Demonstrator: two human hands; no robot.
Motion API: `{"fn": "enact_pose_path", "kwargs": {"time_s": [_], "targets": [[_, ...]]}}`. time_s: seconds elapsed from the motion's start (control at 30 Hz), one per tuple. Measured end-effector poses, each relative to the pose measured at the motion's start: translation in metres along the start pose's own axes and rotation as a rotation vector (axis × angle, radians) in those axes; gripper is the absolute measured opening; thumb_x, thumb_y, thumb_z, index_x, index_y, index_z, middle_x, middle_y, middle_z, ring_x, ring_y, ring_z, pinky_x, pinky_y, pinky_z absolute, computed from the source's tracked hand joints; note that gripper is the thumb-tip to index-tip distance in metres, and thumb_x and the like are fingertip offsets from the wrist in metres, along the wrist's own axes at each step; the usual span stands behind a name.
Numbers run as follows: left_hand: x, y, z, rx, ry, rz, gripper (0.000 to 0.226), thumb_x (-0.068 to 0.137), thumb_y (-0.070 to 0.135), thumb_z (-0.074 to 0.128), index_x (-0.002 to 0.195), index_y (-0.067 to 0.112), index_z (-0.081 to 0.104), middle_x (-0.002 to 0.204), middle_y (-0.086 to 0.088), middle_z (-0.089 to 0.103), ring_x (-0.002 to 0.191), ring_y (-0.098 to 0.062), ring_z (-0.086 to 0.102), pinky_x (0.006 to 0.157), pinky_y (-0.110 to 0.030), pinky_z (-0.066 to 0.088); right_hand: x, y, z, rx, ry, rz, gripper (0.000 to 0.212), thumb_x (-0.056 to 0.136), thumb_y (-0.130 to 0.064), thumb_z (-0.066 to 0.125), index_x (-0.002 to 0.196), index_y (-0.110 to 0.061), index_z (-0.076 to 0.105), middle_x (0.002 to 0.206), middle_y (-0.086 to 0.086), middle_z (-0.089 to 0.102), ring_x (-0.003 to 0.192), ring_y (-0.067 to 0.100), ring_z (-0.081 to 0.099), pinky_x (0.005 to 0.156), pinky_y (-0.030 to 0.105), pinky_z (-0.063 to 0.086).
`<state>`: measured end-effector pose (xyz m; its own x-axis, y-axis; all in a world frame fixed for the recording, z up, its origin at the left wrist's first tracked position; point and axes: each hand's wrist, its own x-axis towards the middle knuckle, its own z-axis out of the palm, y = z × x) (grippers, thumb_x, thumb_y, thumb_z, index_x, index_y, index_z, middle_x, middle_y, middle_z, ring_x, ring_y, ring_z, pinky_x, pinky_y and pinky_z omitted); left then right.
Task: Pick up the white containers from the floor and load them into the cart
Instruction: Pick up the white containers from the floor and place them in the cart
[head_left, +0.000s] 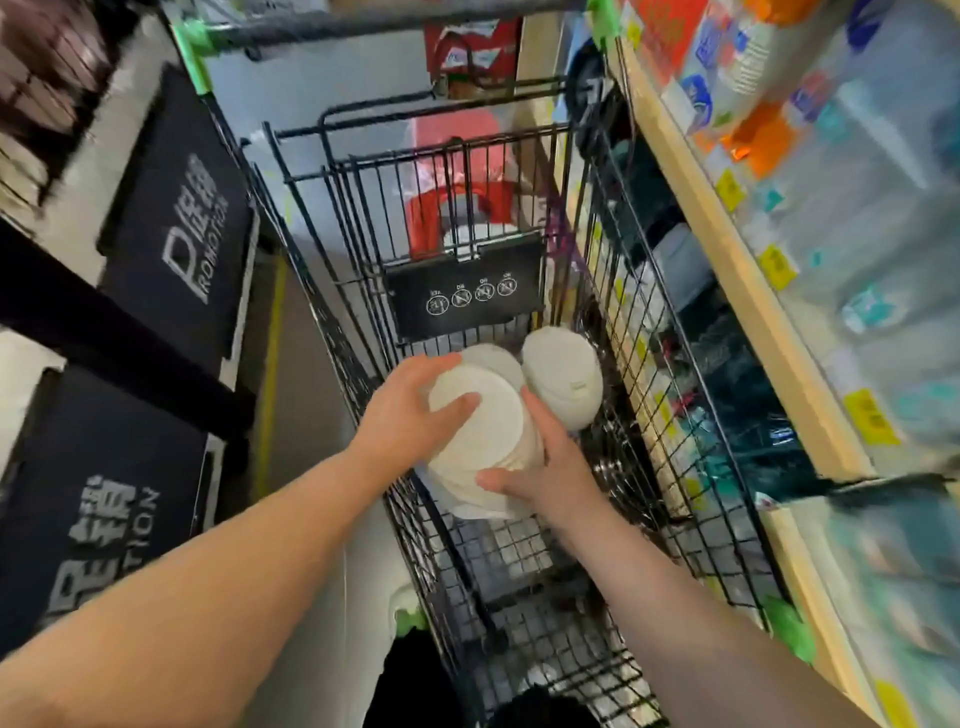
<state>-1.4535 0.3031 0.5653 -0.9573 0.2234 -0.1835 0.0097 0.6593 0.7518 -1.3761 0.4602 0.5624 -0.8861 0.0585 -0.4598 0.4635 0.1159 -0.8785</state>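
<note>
Round, flat-lidded white container gripped by curled fingers of left hand and right hand inside cart, just beside second white container.

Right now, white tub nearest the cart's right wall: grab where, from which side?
Likely the tub by its rim, from above on its near side: the flat lid faces up with no handle, and the cart wall crowds its right.
</note>
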Motion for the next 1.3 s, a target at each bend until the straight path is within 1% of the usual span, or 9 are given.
{"fn": "enact_pose_path", "kwargs": {"time_s": [0.2,0.33,0.5,0.67,0.77,0.87,1.0,1.13,1.3], "targets": [[0.048,-0.017,0.013,0.112,0.003,-0.097,0.047,0.085,0.04,0.067,0.129,0.029,0.057,0.133,0.005,0.053,0.126,-0.015,0.046,0.104,-0.026,0.03,0.055,0.015,0.017,-0.068,-0.025,0.033,0.105,0.065,-0.01,0.083,0.147,-0.035,0.024,0.139,-0.018,0.037,0.132,0.009,0.031,0.11,0.031,0.03],[0.069,-0.032,0.036,0.145,0.121,-0.141,0.045,0.076,0.049,0.072,0.117,0.031,0.064,0.124,0.002,0.059,0.123,-0.019,0.049,0.109,-0.043,0.035,0.077,0.036,0.02,0.021,-0.077,0.03,0.109,0.062,-0.003,0.083,0.144,-0.042,0.022,0.136,-0.02,0.036,0.131,0.005,0.031,0.109,0.03,0.032],[0.084,-0.061,0.069,0.166,0.218,-0.334,0.067,0.072,0.059,0.072,0.13,0.03,0.056,0.138,0.0,0.049,0.134,-0.019,0.038,0.11,-0.032,0.028,0.11,0.074,0.027,0.041,-0.139,0.062,0.11,0.064,0.007,0.078,0.119,-0.068,0.019,0.126,-0.031,0.035,0.131,0.007,0.034,0.11,0.038,0.037],[0.088,-0.105,0.101,0.118,0.266,-0.443,0.063,0.076,0.056,0.07,0.132,0.032,0.054,0.148,0.0,0.042,0.141,-0.016,0.03,0.115,-0.032,0.022,0.139,0.113,0.036,-0.041,-0.203,0.123,0.112,0.07,-0.009,0.079,0.146,-0.05,0.008,0.14,-0.022,0.026,0.13,0.001,0.027,0.102,0.026,0.034],[0.086,-0.123,0.12,0.082,0.239,-0.565,0.063,0.078,0.052,0.07,0.135,0.032,0.052,0.15,-0.001,0.038,0.142,-0.015,0.027,0.114,-0.03,0.022,0.147,0.131,0.048,-0.111,-0.162,0.123,0.106,0.07,-0.017,0.077,0.144,-0.053,0.009,0.146,-0.013,0.027,0.133,0.014,0.035,0.103,0.041,0.044],[0.081,-0.131,0.131,0.074,0.273,-0.565,0.068,0.077,0.047,0.073,0.137,0.025,0.05,0.147,-0.002,0.043,0.14,-0.018,0.032,0.115,-0.034,0.027,0.148,0.147,0.044,-0.163,-0.146,0.076,0.102,0.075,-0.011,0.076,0.148,-0.042,0.011,0.14,-0.012,0.029,0.128,0.006,0.033,0.106,0.036,0.04],[0.071,-0.124,0.14,-0.041,0.318,-0.699,0.082,0.078,0.048,0.073,0.147,0.03,0.032,0.147,-0.006,0.037,0.135,-0.024,0.037,0.108,-0.038,0.033,0.149,0.158,0.03,-0.157,-0.184,0.069,0.102,0.074,-0.01,0.077,0.144,-0.051,0.014,0.134,-0.021,0.025,0.135,0.01,0.032,0.108,0.043,0.04],[0.068,-0.124,0.149,-0.092,0.356,-0.744,0.08,0.082,0.053,0.065,0.148,0.039,0.023,0.147,-0.005,0.042,0.132,-0.028,0.042,0.104,-0.04,0.038,0.157,0.156,0.026,-0.15,-0.234,0.104,0.102,0.078,-0.005,0.073,0.136,-0.061,0.011,0.132,-0.015,0.034,0.128,0.014,0.044,0.091,0.016,0.049],[0.087,-0.136,0.141,-0.159,0.458,-0.684,0.076,0.082,0.048,0.067,0.147,0.038,0.029,0.148,0.005,0.042,0.135,-0.019,0.039,0.106,-0.035,0.036,0.175,0.15,0.049,-0.157,-0.144,0.067,0.102,0.077,-0.013,0.074,0.138,-0.062,0.009,0.145,-0.01,0.034,0.129,0.018,0.045,0.098,0.049,0.048]]}}
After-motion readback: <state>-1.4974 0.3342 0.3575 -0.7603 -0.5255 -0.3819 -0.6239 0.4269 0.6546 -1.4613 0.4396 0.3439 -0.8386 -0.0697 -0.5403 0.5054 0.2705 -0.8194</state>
